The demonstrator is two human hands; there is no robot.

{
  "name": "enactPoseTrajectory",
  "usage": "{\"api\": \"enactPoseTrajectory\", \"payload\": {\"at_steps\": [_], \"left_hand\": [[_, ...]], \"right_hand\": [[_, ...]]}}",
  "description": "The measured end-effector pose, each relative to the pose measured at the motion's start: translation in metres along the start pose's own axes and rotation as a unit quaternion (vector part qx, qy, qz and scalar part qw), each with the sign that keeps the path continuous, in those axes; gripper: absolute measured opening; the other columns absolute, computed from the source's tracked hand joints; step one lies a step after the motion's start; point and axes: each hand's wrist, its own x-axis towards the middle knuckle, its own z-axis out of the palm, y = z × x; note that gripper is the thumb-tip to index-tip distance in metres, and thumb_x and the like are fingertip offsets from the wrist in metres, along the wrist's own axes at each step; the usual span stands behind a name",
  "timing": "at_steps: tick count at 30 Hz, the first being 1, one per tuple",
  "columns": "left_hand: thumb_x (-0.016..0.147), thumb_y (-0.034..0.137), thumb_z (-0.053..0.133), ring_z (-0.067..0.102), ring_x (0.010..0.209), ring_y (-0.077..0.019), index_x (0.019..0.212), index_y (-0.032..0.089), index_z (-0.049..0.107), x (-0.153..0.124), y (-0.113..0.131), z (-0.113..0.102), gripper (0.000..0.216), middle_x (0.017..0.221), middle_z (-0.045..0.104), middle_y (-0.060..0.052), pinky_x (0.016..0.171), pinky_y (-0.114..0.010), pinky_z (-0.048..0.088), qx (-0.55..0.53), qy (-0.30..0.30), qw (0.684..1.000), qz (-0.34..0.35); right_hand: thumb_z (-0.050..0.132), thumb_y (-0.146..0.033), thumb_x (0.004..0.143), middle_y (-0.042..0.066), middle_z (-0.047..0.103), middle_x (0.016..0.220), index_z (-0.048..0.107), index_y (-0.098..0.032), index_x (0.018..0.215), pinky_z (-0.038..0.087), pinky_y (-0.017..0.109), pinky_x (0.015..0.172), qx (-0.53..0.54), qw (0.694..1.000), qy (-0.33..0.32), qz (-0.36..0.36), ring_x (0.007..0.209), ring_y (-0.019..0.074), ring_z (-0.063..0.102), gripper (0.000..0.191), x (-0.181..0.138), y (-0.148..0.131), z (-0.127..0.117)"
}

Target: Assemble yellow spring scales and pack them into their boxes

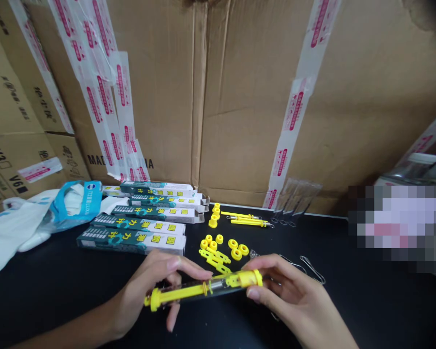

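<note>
Apparently we were fitting or checking one end: at lower centre, our right hand [292, 288] pinched the clear tube [203, 289] by its yellow cap [252, 277], our left hand [148, 277] gripping it nearer the other end. The next move probably called for steady support.

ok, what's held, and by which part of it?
Clear plastic tube with yellow end caps: right hand grips its right end; left hand holds its left half to the middle.

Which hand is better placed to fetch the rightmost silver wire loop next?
Probably the right hand: it is nearer the silver wire loop, while the left hand is farther off, toward the other end of the clear, yellow-capped tube.
</note>
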Motion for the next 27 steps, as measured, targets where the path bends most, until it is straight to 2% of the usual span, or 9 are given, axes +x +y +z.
{"api": "enactPoseTrajectory", "payload": {"at_steps": [4, 7, 10, 12, 14, 18, 21, 24, 27], "left_hand": [[0.093, 0.068, 0.032, 0.057, 0.037, -0.0145, 0.104, 0.014, 0.08, 0.0, 0.001, 0.002, 0.073, 0.049, 0.061, -0.004, 0.04, -0.022, 0.03, 0.005, 0.028, 0.999, -0.042], [0.094, 0.066, 0.032, 0.049, 0.031, -0.0099, 0.098, 0.014, 0.08, 0.001, 0.0, 0.003, 0.071, 0.063, 0.072, -0.009, 0.036, -0.022, 0.026, 0.028, 0.085, 0.994, -0.058], [0.096, 0.062, 0.033, 0.047, 0.029, -0.0068, 0.095, 0.015, 0.079, 0.002, 0.0, 0.003, 0.066, 0.085, 0.079, -0.012, 0.034, -0.021, 0.021, 0.046, 0.156, 0.985, -0.058], [0.098, 0.06, 0.031, 0.048, 0.028, -0.0061, 0.093, 0.015, 0.078, 0.003, 0.001, 0.004, 0.065, 0.082, 0.078, -0.01, 0.036, -0.021, 0.025, 0.058, 0.179, 0.98, -0.059], [0.099, 0.057, 0.031, 0.052, 0.031, -0.0076, 0.091, 0.015, 0.078, 0.005, 0.001, 0.005, 0.063, 0.076, 0.077, -0.007, 0.042, -0.022, 0.035, 0.064, 0.183, 0.98, -0.048], [0.101, 0.052, 0.035, 0.063, 0.048, -0.0142, 0.088, 0.015, 0.077, 0.005, 0.0, 0.007, 0.058, 0.071, 0.073, -0.004, 0.056, -0.027, 0.047, 0.075, 0.183, 0.98, 0.015], [0.104, 0.044, 0.031, 0.068, 0.066, -0.0173, 0.087, 0.017, 0.075, 0.002, 0.0, 0.007, 0.054, 0.077, 0.073, -0.003, 0.071, -0.029, 0.05, 0.143, 0.181, 0.97, 0.08], [0.105, 0.033, 0.032, 0.067, 0.081, -0.0171, 0.088, 0.021, 0.072, -0.002, 0.0, 0.007, 0.045, 0.084, 0.073, -0.001, 0.078, -0.027, 0.048, 0.242, 0.178, 0.944, 0.137], [0.1, 0.019, 0.039, 0.063, 0.09, -0.0163, 0.098, 0.024, 0.067, -0.006, 0.001, 0.009, 0.028, 0.093, 0.07, 0.001, 0.086, -0.027, 0.043, 0.317, 0.185, 0.901, 0.229]], "right_hand": [[0.087, -0.033, 0.07, 0.0, 0.072, 0.085, 0.075, -0.025, 0.083, 0.056, 0.023, 0.066, 0.01, 0.999, -0.03, 0.015, 0.072, 0.0152, 0.066, 0.019, 0.003, 0.003, -0.005], [0.084, -0.032, 0.075, 0.0, 0.072, 0.086, 0.075, -0.026, 0.087, 0.056, 0.021, 0.065, 0.011, 0.998, -0.052, 0.017, 0.071, 0.0139, 0.066, 0.017, 0.006, 0.004, -0.009], [0.083, -0.036, 0.075, 0.0, 0.072, 0.084, 0.074, -0.025, 0.089, 0.056, 0.021, 0.064, -0.003, 1.0, -0.01, 0.007, 0.069, 0.0139, 0.065, 0.019, 0.008, 0.0, -0.013], [0.084, -0.039, 0.073, 0.001, 0.072, 0.084, 0.074, -0.025, 0.089, 0.056, 0.022, 0.065, -0.022, 0.999, 0.033, -0.001, 0.07, 0.0154, 0.066, 0.024, 0.009, -0.004, -0.015], [0.085, -0.042, 0.071, 0.002, 0.073, 0.086, 0.074, -0.024, 0.09, 0.057, 0.024, 0.068, -0.036, 0.998, 0.052, -0.004, 0.073, 0.0176, 0.067, 0.028, 0.01, -0.007, -0.018], [0.082, -0.044, 0.074, 0.004, 0.074, 0.088, 0.074, -0.023, 0.093, 0.058, 0.024, 0.071, -0.048, 0.998, 0.032, 0.004, 0.076, 0.0186, 0.07, 0.03, 0.012, -0.007, -0.022], [0.084, -0.043, 0.072, 0.003, 0.074, 0.087, 0.075, -0.024, 0.091, 0.058, 0.023, 0.069, -0.04, 0.998, 0.042, 0.0, 0.074, 0.0176, 0.069, 0.028, 0.01, -0.007, -0.019], [0.086, -0.04, 0.069, 0.002, 0.074, 0.084, 0.076, -0.024, 0.087, 0.058, 0.021, 0.066, -0.02, 0.999, 0.045, 0.0, 0.073, 0.0168, 0.069, 0.026, 0.006, -0.007, -0.013], [0.087, -0.038, 0.068, 0.001, 0.074, 0.082, 0.076, -0.025, 0.085, 0.057, 0.02, 0.065, 0.005, 0.999, 0.042, 0.005, 0.072, 0.0157, 0.068, 0.024, 0.003, -0.008, -0.006]]}}
